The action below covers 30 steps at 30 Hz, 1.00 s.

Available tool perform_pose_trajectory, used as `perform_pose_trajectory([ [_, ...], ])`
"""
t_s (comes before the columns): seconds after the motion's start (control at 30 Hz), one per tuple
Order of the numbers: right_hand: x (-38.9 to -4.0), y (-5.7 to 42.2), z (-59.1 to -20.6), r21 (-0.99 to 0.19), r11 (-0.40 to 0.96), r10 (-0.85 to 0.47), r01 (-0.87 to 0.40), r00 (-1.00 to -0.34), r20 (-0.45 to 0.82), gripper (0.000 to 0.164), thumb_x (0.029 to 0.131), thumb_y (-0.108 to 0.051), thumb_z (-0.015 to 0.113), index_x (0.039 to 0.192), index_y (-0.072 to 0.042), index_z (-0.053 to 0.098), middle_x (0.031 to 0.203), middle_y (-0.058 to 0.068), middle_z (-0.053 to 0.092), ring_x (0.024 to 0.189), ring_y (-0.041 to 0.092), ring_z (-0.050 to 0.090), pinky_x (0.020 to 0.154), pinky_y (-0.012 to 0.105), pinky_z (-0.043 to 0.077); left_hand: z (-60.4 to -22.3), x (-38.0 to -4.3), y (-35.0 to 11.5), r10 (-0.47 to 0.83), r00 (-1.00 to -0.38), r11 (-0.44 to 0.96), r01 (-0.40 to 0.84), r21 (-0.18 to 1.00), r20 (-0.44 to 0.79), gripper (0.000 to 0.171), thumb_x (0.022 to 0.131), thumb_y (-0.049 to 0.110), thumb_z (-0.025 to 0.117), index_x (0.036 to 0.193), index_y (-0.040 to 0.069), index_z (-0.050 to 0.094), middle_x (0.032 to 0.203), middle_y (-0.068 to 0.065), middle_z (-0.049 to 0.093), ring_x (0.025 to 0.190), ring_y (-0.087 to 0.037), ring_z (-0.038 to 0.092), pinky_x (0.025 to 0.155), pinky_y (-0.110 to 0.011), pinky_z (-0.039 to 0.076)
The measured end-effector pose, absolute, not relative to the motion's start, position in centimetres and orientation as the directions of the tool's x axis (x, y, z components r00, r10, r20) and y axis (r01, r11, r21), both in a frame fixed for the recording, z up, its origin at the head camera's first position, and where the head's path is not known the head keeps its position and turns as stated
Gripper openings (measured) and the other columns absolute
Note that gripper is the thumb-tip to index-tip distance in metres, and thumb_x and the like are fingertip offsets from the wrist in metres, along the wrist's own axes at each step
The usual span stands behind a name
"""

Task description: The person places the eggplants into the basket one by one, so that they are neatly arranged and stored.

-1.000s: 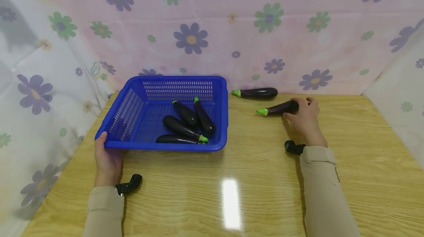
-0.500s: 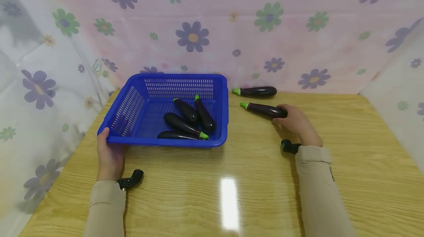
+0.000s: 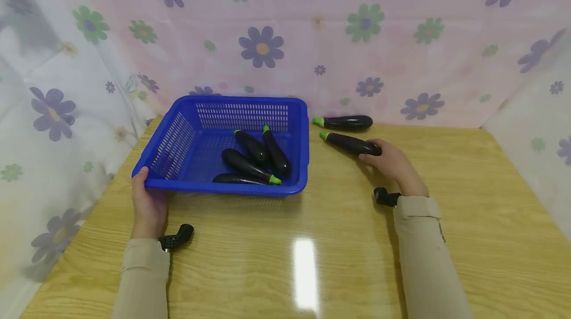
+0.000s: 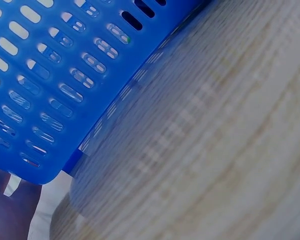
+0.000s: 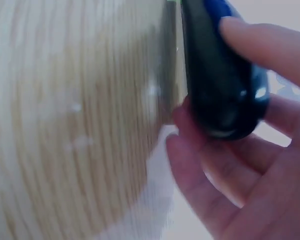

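Observation:
My right hand (image 3: 394, 163) holds an eggplant (image 3: 350, 144) by its thick end, the green stem pointing left toward the basket. In the right wrist view, thumb and fingers curl round the dark eggplant (image 5: 220, 80). At the front left corner of the blue plastic basket (image 3: 214, 187), my left hand (image 3: 148, 205) grips the rim with the thumb on top. Several eggplants (image 3: 250, 165) lie inside the basket, toward its right side. One more eggplant (image 3: 348, 122) lies on the table behind the held one. The left wrist view shows the slotted basket wall (image 4: 65, 75) close up.
A wooden table (image 3: 357, 259) carries everything. Flowered cloth (image 3: 339, 26) hangs behind the table and along both sides. A black wrist camera (image 3: 177, 237) sits on the left wrist, and another black camera (image 3: 385, 197) on the right.
The right hand has moved left with the eggplant, whose stem has swung up to point toward the back left. My left hand keeps its grip on the basket's rim.

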State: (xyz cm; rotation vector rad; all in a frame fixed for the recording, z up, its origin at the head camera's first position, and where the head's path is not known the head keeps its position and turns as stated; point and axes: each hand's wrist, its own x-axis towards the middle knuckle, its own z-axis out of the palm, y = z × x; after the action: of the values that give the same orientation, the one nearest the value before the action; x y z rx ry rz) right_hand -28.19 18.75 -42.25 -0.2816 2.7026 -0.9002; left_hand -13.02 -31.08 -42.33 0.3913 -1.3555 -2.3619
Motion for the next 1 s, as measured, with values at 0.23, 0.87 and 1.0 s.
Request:
perform_pose_trajectory([
  [0.23,-28.1,18.7,-41.6,-0.709,0.703,-0.198,-0.059,-0.973,-0.115,0.076,0.084,-0.059,0.051,0.142,-0.016,0.031,0.137,0.02,0.04,0.111,0.037,0.048,0.09,0.053,0.039,-42.0,-13.1,-31.1,-0.456,-0.888,-0.458,0.18,0.871,-0.056,0.051,0.093,0.037,0.042,0.138,0.023,0.023,0.139,0.002,0.034,0.128,-0.014,0.029,0.109,-0.029,0.017],
  [0.87,-27.4,16.6,-39.8,-0.946,0.278,0.036,-0.165,-0.983,0.182,0.062,0.086,-0.044,0.058,0.14,-0.023,0.034,0.12,0.002,0.05,0.092,0.012,0.06,0.068,0.021,0.05,-42.1,-12.8,-31.1,-0.451,-0.89,-0.46,0.169,0.872,-0.066,0.051,0.093,0.038,0.04,0.139,0.024,0.022,0.14,0.001,0.033,0.129,-0.015,0.028,0.11,-0.03,0.016],
  [1.0,-27.1,16.3,-39.0,-0.952,0.235,0.054,-0.197,-0.975,0.215,0.058,0.086,-0.041,0.058,0.138,-0.027,0.037,0.121,0.003,0.05,0.088,0.005,0.059,0.067,0.02,0.049,-42.1,-12.8,-31.0,-0.463,-0.884,-0.451,0.181,0.874,-0.056,0.05,0.093,0.038,0.041,0.138,0.024,0.024,0.138,0.002,0.036,0.128,-0.014,0.03,0.11,-0.029,0.017],
])
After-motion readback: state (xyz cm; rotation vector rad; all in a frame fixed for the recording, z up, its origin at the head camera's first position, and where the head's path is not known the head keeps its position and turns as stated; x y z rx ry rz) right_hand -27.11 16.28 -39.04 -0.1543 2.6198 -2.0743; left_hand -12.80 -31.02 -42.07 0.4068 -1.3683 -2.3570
